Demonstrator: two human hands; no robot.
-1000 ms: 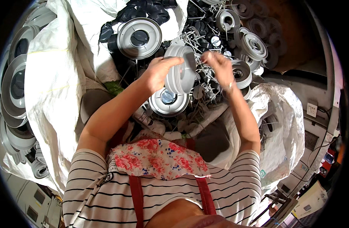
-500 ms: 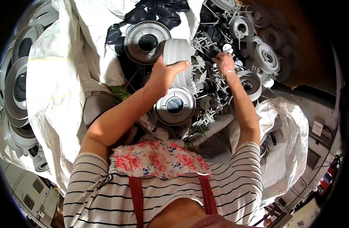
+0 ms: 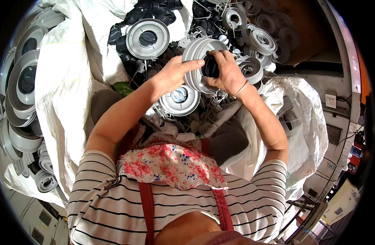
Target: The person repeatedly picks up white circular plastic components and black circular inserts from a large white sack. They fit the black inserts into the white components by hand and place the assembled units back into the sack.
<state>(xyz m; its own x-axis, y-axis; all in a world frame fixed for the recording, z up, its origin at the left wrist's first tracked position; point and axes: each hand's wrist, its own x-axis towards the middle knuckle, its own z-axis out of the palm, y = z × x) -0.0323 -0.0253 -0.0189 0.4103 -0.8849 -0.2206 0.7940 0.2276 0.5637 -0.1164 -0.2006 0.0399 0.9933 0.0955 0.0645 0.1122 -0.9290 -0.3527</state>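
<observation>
My left hand (image 3: pixel 171 75) grips the rim of a grey round plastic fitting (image 3: pixel 199 45), thumb across its ribbed side. The fitting is tilted, with its round opening turned toward my right hand (image 3: pixel 229 75). My right fingers are closed around a black round cap (image 3: pixel 209 67) at that opening; how deep it sits there I cannot tell. Just below lies another grey fitting (image 3: pixel 171 103) with a dark cap in its centre. A similar capped fitting (image 3: pixel 134 44) rests farther up on the left.
Loose black caps (image 3: pixel 150 14) lie on white sacking at the far side. Grey rings (image 3: pixel 263 41) are heaped at the far right. A white woven sack (image 3: pixel 59 81) and stacked capped fittings (image 3: pixel 22 104) fill the left. A translucent bag (image 3: pixel 304 118) stands at the right.
My right hand has come from the pile of small parts to the grey fitting, now with a black cap. My left hand has turned the fitting's opening toward it. The view has shifted slightly.
</observation>
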